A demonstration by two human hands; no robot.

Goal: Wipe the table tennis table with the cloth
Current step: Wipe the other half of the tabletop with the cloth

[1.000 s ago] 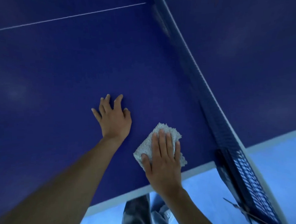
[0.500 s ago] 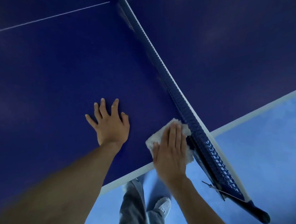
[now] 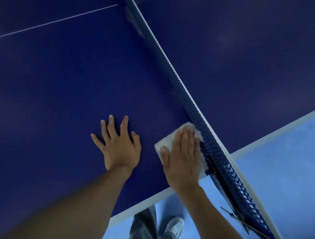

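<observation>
The cloth (image 3: 173, 139) lies flat on the table (image 3: 63, 90) at the near right corner of the left half. Its right edge touches the foot of the net (image 3: 192, 107) and its long axis runs near-to-far alongside it, and the right hand (image 3: 183, 159) presses it down with straight fingers. The left hand (image 3: 120, 149) rests flat just left of it, fingers spread, holding nothing. Count: one cloth, one table, one net, two hands; with the net barring the right, the next stroke likely runs far or left.

Head view, close above table (image 3: 63, 104)
</observation>
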